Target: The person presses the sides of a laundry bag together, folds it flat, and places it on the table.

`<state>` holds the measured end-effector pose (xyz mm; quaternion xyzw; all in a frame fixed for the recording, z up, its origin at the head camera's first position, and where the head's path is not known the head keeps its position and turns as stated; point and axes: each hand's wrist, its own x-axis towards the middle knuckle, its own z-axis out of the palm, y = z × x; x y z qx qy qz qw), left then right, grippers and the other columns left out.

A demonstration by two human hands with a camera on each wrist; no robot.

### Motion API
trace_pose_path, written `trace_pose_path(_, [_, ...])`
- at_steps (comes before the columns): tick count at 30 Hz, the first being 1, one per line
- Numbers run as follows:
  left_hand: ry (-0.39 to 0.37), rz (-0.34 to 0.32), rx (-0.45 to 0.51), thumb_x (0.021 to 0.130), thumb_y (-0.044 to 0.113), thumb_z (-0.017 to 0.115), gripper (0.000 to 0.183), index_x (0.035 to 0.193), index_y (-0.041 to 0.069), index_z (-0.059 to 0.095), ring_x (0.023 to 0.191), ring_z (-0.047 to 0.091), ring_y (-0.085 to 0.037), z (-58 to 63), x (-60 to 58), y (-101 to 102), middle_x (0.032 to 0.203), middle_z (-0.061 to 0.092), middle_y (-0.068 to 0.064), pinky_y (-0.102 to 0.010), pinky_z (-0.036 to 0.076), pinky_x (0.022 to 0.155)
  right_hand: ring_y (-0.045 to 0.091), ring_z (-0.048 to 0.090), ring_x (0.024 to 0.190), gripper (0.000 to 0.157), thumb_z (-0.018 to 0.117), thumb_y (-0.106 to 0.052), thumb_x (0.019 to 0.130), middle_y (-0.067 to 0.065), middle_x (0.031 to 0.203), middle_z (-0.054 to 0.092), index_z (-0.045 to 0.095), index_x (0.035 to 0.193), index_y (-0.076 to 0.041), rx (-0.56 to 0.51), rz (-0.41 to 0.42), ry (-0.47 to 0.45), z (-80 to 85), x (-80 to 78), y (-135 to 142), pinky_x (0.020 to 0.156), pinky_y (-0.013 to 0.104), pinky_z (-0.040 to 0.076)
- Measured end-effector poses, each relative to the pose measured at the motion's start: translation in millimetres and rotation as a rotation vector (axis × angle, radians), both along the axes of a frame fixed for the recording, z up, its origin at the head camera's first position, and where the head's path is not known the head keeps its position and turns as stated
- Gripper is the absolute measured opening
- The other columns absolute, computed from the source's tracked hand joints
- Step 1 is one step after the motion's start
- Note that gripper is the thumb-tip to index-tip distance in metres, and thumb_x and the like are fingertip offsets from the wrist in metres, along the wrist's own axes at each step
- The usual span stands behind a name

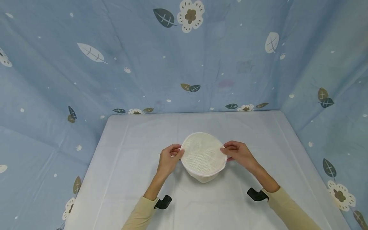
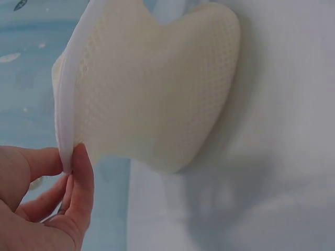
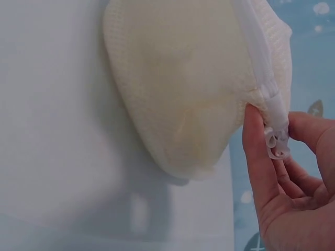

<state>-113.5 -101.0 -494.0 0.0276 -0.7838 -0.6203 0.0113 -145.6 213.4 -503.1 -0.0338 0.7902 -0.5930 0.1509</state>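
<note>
A round, cream-white mesh laundry bag (image 1: 203,155) is held up by its rim over the middle of the table, its circular face turned up toward the head camera. My left hand (image 1: 170,159) pinches the white edge band at the left between thumb and fingers. On the opposite side my right hand (image 1: 239,154) pinches the rim beside a white zipper pull (image 3: 277,144). In the left wrist view the soft mesh side (image 2: 172,89) sags below the band, close over the cloth. The bag's inside is hidden.
A white cloth (image 1: 129,179) covers the table. Blue curtains (image 1: 143,64) with leaf and flower prints stand behind it and at both sides. Black wrist mounts (image 1: 163,202) stick out at the cuffs of the beige sleeves (image 1: 290,207).
</note>
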Motion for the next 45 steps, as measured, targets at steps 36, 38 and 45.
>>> trace_pose_path(36, [0.009, 0.002, -0.147, 0.092, 0.005, 0.075, 0.019, 0.107, -0.005, 0.071, 0.076, 0.061, -0.015, -50.6, 1.5, -1, 0.085, 0.067, -0.008, -0.020, 0.051, 0.065, 0.017, 0.063, 0.076, 0.021, 0.078, -0.018, 0.094, 0.006, 0.089, 0.068, 0.069, 0.104, -0.002, 0.232, -0.002, 0.230, -42.2, 10.4, -14, 0.061, 0.031, 0.058])
trace_pose_path(38, [0.016, 0.002, -0.157, 0.092, 0.005, 0.075, 0.019, 0.107, -0.006, 0.070, 0.077, 0.062, -0.016, -52.4, 1.2, -1, 0.085, 0.067, -0.009, -0.020, 0.051, 0.066, 0.016, 0.063, 0.078, 0.020, 0.079, -0.019, 0.093, 0.004, 0.090, 0.069, 0.070, 0.103, -0.003, 0.281, -0.007, 0.281, -43.9, 10.9, -15, 0.065, 0.029, 0.056])
trace_pose_path(45, [0.115, -0.012, -0.255, 0.093, 0.003, 0.075, 0.026, 0.117, -0.003, 0.067, 0.087, 0.064, -0.020, -60.8, 3.6, 1, 0.098, 0.066, -0.011, -0.029, 0.056, 0.077, 0.020, 0.063, 0.083, 0.026, 0.082, -0.014, 0.089, 0.006, 0.096, 0.069, 0.071, 0.109, -0.001, 0.391, -0.009, 0.524, -49.9, 13.1, -19, 0.070, 0.033, 0.055])
